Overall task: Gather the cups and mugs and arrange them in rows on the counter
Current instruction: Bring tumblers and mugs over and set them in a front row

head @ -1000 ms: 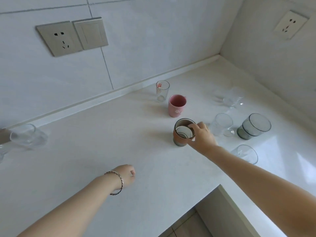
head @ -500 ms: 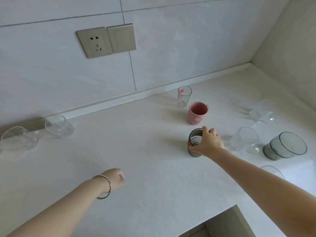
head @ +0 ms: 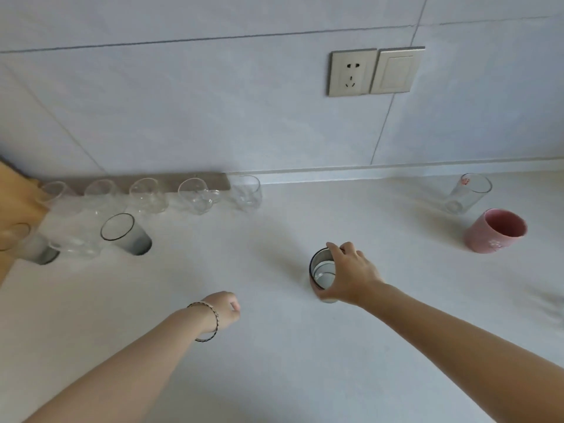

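Head view looked down on a white tabletop [head: 274, 361]. The right hand [head: 348, 274] was wrapped over the rim of a dark-rimmed cup [head: 320, 274], fingers and thumb curled round it, out in the middle of the tabletop. Honestly couldn't tell if it was resting down or lifted a bit. The left hand [head: 224, 309] was curled into a fist with nothing in it, a bracelet [head: 210, 322] on the wrist, near the cup's left. A pink mug [head: 494, 232] stood well off to the right, with a tall clear glass [head: 468, 193] just behind it. Over on the left, a row of clear glasses [head: 195, 195] ran along the wall, and a grey tinted glass [head: 126, 235] stood in front of them.
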`<state>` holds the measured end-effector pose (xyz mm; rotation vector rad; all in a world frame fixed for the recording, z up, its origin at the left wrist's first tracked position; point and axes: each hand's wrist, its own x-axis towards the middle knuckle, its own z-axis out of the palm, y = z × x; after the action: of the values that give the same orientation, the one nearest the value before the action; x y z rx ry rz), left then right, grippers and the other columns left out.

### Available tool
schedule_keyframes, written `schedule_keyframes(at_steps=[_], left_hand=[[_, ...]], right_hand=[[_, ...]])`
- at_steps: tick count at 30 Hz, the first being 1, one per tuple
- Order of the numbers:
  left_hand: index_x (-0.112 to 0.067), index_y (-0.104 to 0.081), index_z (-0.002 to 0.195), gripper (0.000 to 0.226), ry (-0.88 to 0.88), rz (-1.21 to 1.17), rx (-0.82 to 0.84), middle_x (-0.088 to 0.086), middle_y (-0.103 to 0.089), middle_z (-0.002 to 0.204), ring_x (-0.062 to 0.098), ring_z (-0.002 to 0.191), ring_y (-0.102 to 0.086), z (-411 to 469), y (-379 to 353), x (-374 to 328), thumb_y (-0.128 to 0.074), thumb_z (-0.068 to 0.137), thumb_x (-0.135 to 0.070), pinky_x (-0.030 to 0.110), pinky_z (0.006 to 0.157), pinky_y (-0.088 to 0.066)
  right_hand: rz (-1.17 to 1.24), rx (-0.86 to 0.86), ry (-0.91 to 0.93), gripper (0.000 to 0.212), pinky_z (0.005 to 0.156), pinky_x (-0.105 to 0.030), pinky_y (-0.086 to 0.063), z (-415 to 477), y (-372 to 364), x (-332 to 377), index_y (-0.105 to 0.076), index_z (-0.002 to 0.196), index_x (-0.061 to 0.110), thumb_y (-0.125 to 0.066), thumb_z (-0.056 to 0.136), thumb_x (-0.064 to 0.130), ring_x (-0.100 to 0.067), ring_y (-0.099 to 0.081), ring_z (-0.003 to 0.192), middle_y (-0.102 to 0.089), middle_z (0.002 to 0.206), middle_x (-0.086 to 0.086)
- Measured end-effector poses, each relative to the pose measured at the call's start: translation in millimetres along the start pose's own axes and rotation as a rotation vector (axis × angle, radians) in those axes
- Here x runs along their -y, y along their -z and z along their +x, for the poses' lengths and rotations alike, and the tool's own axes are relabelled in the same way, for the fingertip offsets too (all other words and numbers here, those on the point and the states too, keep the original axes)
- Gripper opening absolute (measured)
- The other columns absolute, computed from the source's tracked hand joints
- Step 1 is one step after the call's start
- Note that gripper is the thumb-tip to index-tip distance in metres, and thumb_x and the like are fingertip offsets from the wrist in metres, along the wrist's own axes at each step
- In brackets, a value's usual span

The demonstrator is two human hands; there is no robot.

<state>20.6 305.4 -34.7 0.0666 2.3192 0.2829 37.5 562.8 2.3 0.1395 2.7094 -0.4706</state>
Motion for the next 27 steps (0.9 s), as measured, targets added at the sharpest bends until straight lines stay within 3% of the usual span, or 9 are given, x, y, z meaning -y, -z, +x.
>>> schedule_keyframes(at_steps=[4, 7, 12, 14, 21, 25, 27], left_hand=[[-0.023, -0.050, 0.090, 0.007, 0.072, -0.040, -0.016, -0.001, -0.055, 0.106, 0.016, 0.096, -0.051, -9, 19, 77, -0.045, 0.090, -0.019, 0.023, 0.083, -0.039], [-0.018, -0.059, 0.103, 0.020, 0.124, -0.064, -0.006, 0.003, -0.058, 0.124, 0.019, 0.105, -0.055, -12, 34, 133, -0.044, 0.090, -0.019, 0.025, 0.092, -0.042], [-0.016, -0.059, 0.109, 0.024, 0.134, -0.112, -0.004, 0.004, -0.057, 0.126, 0.018, 0.103, -0.053, -6, 59, 208, -0.042, 0.091, -0.018, 0.021, 0.084, -0.038], [-0.020, -0.055, 0.099, 0.014, 0.120, -0.128, -0.014, 0.004, -0.058, 0.126, 0.015, 0.095, -0.048, -2, 66, 231, -0.043, 0.091, -0.018, 0.019, 0.080, -0.035], [-0.022, -0.048, 0.091, 0.005, 0.057, -0.139, -0.019, 0.005, -0.058, 0.116, 0.014, 0.089, -0.045, 17, 75, 265, -0.044, 0.091, -0.019, 0.019, 0.078, -0.034], [-0.016, -0.058, 0.111, 0.025, 0.029, -0.129, 0.016, 0.003, -0.057, 0.123, 0.016, 0.094, -0.048, 25, 74, 256, -0.043, 0.092, -0.021, 0.023, 0.085, -0.039], [-0.015, -0.057, 0.116, 0.029, 0.028, -0.113, 0.029, 0.003, -0.056, 0.126, 0.019, 0.107, -0.054, 29, 75, 246, -0.043, 0.092, -0.022, 0.024, 0.093, -0.041]], right_hand=[[-0.014, 0.016, 0.080, 0.097, 0.101, -0.033, -0.042, 25, -15, 89, -0.021, 0.146, 0.023, -0.071, 0.068, 0.052, -0.026, -0.044, 0.124, -0.037, 0.137, -0.004], [-0.019, 0.035, 0.106, 0.097, 0.101, -0.034, -0.042, 45, -28, 155, -0.022, 0.146, 0.022, -0.073, 0.068, 0.050, -0.027, -0.044, 0.124, -0.037, 0.137, -0.005], [-0.011, 0.041, 0.106, 0.094, 0.100, -0.036, -0.042, 93, -45, 248, -0.025, 0.144, 0.020, -0.074, 0.068, 0.046, -0.029, -0.044, 0.125, -0.038, 0.136, -0.007], [0.022, 0.022, 0.084, 0.095, 0.101, -0.037, -0.042, 112, -51, 275, -0.024, 0.144, 0.019, -0.075, 0.068, 0.046, -0.030, -0.043, 0.127, -0.037, 0.136, -0.008], [0.034, -0.053, -0.031, 0.094, 0.097, -0.037, -0.043, 157, -69, 318, -0.023, 0.143, 0.016, -0.075, 0.070, 0.047, -0.031, -0.041, 0.125, -0.037, 0.136, -0.011], [0.038, -0.055, -0.056, 0.107, 0.100, -0.037, -0.042, 163, -73, 323, -0.010, 0.148, 0.012, -0.073, 0.071, 0.051, -0.029, -0.039, 0.130, -0.035, 0.141, -0.011], [0.092, -0.062, -0.086, 0.116, 0.102, -0.035, -0.041, 158, -76, 317, 0.001, 0.150, 0.009, -0.073, 0.072, 0.053, -0.027, -0.038, 0.133, -0.034, 0.142, -0.011]])
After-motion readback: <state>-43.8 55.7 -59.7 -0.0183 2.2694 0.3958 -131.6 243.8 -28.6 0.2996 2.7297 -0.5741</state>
